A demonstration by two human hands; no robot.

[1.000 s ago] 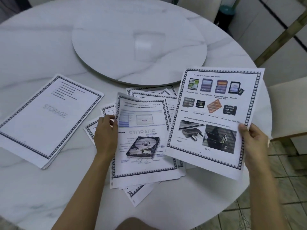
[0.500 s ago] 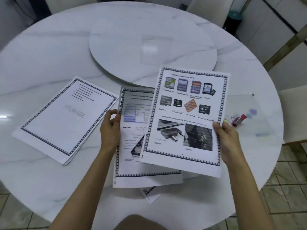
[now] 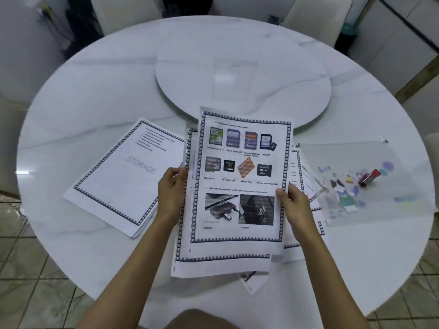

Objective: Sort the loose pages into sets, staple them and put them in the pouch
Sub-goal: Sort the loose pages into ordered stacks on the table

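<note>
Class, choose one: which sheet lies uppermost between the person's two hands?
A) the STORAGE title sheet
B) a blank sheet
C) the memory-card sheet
C: the memory-card sheet tops the pile that the left hand and right hand grip; the STORAGE stack lies aside.

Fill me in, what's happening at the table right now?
A person is sorting printouts. The right hand holds the memory-card page atop sheets the left hand grips, above loose pages on the round table. A STORAGE stack lies to their left. The clear pouch, with a small red stapler on or in it, lies to their right.
</note>
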